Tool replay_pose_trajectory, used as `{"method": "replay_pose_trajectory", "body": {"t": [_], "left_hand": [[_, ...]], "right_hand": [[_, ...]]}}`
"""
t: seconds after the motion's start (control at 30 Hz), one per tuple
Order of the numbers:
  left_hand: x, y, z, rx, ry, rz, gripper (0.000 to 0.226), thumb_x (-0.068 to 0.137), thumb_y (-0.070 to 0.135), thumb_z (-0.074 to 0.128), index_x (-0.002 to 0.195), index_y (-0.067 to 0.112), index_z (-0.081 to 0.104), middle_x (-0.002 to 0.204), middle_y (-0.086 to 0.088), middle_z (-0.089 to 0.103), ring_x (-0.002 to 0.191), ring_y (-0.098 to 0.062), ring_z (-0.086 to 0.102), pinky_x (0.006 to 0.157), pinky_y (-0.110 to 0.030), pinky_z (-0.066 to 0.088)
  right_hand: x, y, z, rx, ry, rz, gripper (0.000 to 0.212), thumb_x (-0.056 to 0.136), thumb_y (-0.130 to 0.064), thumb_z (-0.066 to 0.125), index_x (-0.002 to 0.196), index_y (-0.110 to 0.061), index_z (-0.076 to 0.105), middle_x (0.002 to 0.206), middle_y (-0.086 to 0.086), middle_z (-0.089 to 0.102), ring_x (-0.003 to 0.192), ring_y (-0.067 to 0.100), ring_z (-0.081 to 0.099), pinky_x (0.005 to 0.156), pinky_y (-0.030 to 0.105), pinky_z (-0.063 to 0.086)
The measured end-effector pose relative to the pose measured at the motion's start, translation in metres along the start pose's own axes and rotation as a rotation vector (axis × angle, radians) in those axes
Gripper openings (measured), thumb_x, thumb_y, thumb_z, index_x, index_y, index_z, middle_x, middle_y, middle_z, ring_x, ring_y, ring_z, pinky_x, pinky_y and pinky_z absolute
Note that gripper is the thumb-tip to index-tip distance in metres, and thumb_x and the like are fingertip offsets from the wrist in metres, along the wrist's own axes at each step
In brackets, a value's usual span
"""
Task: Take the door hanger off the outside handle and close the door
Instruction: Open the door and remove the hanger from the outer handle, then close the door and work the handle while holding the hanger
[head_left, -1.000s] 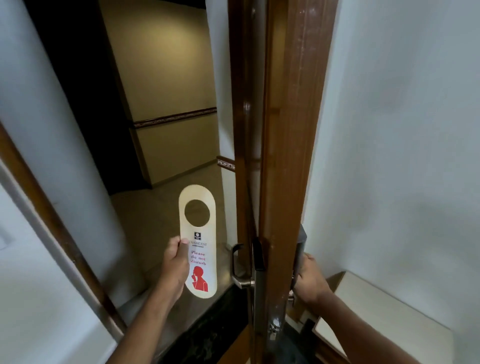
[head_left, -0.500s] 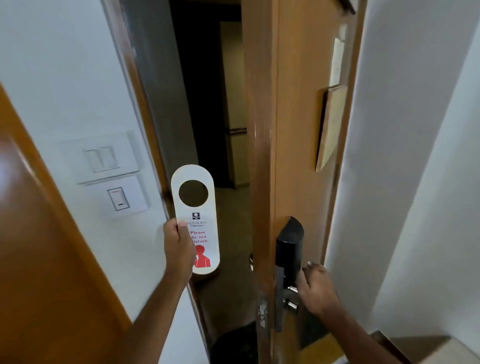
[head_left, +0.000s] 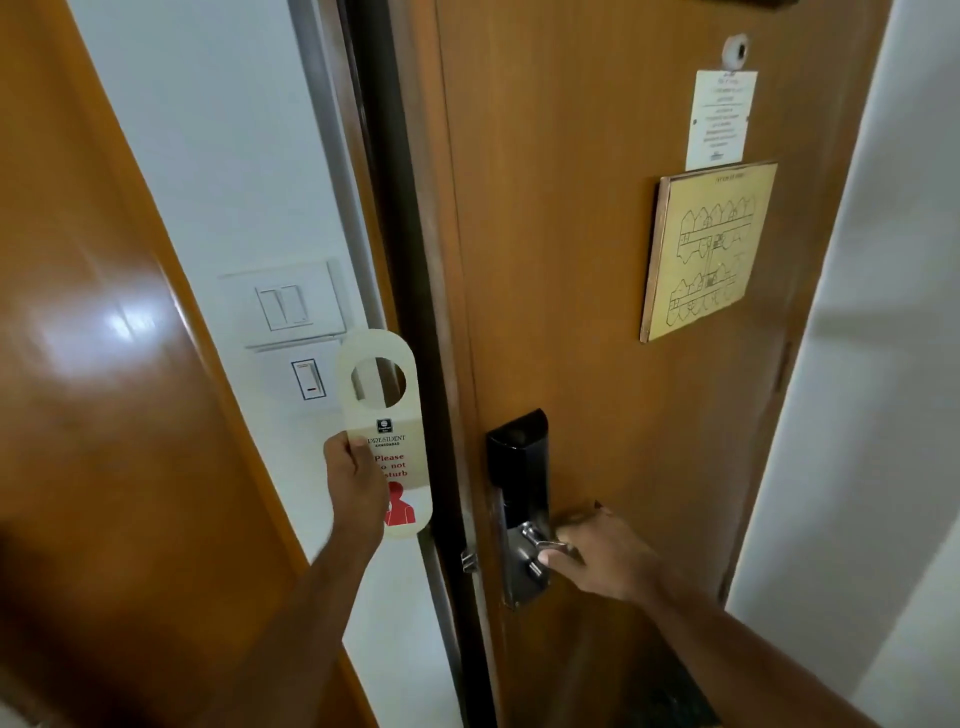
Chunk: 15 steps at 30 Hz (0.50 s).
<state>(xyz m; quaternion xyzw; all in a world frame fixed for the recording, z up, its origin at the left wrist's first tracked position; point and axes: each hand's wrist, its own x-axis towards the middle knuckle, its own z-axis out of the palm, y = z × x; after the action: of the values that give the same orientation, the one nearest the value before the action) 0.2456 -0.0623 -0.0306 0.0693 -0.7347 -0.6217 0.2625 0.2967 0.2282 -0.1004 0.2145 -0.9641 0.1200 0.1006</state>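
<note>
— Door hanger?
— Pinched upright in left hand, fingers curled over its left edge, covering part of red "Please do not disturb" lettering. Round hole at 12 o'clock of card, red figure at 6 o'clock. Clear of any handle, held in front of white wall and dark door jamb.

— Right hand?
— Wrapped around silver lever handle on inner face of wooden door, at 3 o'clock of hanger. Lever end mostly hidden under fingers.

— Door position?
— Nearly against jamb; only a thin dark gap visible along its edge. Cannot tell whether latched.

— Around handle?
— Black lock plate running from 12 to 6 o'clock of lever, small knob just below lever, metal latch tongue poking out at 9 o'clock.

— Elsewhere?
— Yellow floor-plan plaque on door at 1 o'clock of lock, white printed notice touching its top edge, peephole above that. Double light switch on wall at 11 o'clock of hanger, card slot beneath it. Glossy wooden panel filling far left, partly blurred.
</note>
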Motion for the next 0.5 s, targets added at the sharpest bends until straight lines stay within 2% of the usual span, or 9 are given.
{"method": "replay_pose_trajectory", "body": {"t": [0.07,0.13,0.23,0.3,0.5], "left_hand": [[0.0,-0.003,0.0,0.004,0.028,-0.027,0.012,0.104,0.026,0.036,0.114,0.022,0.041,0.101,0.006,0.06,0.088,-0.018,0.063,0.047,-0.013,0.05],[0.0,-0.006,-0.002,0.005,0.055,-0.046,0.011,0.105,0.026,0.035,0.114,0.023,0.041,0.098,0.01,0.059,0.087,-0.016,0.062,0.044,-0.011,0.048],[0.011,-0.012,-0.005,0.005,0.1,-0.043,0.011,0.104,0.027,0.036,0.114,0.023,0.04,0.099,0.011,0.059,0.088,-0.017,0.063,0.053,-0.017,0.049],[0.017,-0.015,-0.006,0.001,0.103,-0.036,0.012,0.104,0.027,0.037,0.114,0.022,0.041,0.1,0.011,0.059,0.09,-0.018,0.063,0.059,-0.022,0.049],[0.035,-0.022,0.006,0.001,0.104,0.027,0.01,0.105,0.029,0.038,0.112,0.023,0.041,0.098,0.012,0.06,0.086,-0.016,0.064,0.058,-0.016,0.049]], "right_hand": [[0.014,-0.003,0.002,-0.069,-0.001,-0.007,0.042,0.095,-0.058,0.043,0.07,-0.025,0.049,0.069,-0.009,0.05,0.064,0.01,0.046,0.084,0.034,0.04],[0.023,-0.008,0.006,-0.098,0.002,0.004,0.045,0.095,-0.059,0.041,0.067,-0.024,0.048,0.065,-0.008,0.05,0.061,0.012,0.046,0.083,0.035,0.04],[0.05,-0.006,0.011,-0.099,-0.026,-0.001,0.052,0.094,-0.062,0.04,0.056,-0.026,0.039,0.053,-0.01,0.042,0.048,0.006,0.039,0.077,0.033,0.035],[0.062,-0.005,0.016,-0.078,-0.043,0.0,0.054,0.093,-0.064,0.04,0.053,-0.028,0.035,0.051,-0.012,0.039,0.047,0.002,0.035,0.078,0.033,0.032],[0.09,0.0,0.045,0.039,0.054,0.092,0.058,0.09,-0.069,0.041,0.05,-0.026,0.033,0.046,-0.01,0.034,0.044,0.0,0.032,0.078,0.033,0.032]]}}
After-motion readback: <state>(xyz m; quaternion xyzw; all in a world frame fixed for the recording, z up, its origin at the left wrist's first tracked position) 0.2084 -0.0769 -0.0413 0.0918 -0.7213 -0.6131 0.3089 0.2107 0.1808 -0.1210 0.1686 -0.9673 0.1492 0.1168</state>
